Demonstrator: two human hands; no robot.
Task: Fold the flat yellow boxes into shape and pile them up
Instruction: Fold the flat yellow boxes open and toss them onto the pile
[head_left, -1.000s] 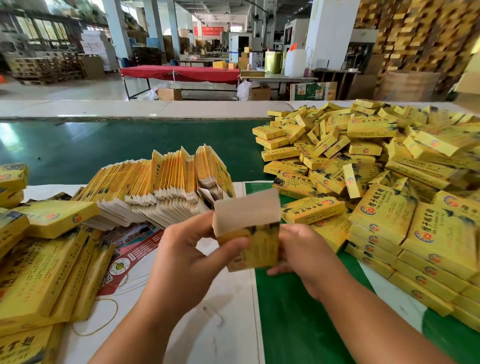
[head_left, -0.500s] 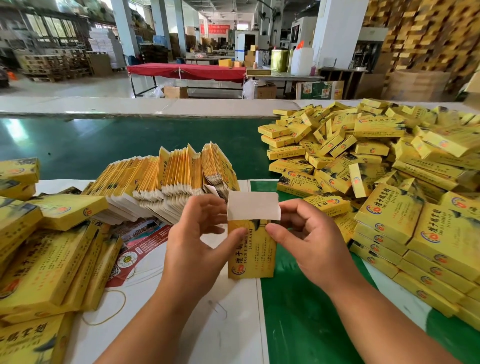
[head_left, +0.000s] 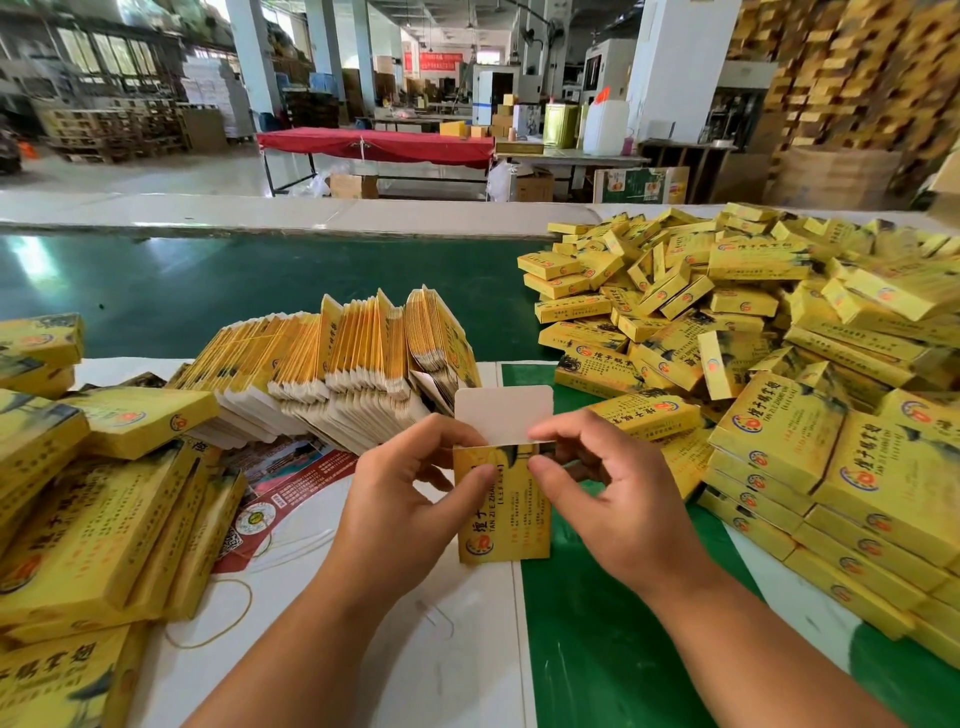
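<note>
While both hands work at the box (head_left: 503, 512) held upright over the table (head_left: 415, 675) edge, its white top flap (head_left: 504, 415) stands open and unfolded, so this looks like the closing step on one carton. Left hand (head_left: 410, 499) grips the box's left side, thumb on the front face, fingers curled behind; right hand (head_left: 613, 488) pinches at the top right corner by the flap crease, thumb in front, forefinger at the fold. Box sits in mid-air between them, in front of the flats (head_left: 332, 374) fanned just behind, with the pile (head_left: 753, 364) of finished boxes to the right and more boxes at left. Next move probably calls for bending the flap forward and tucking its tab into the mouth, then dropping it on the pile; side flaps not visible, cannot tell if they are in
</note>
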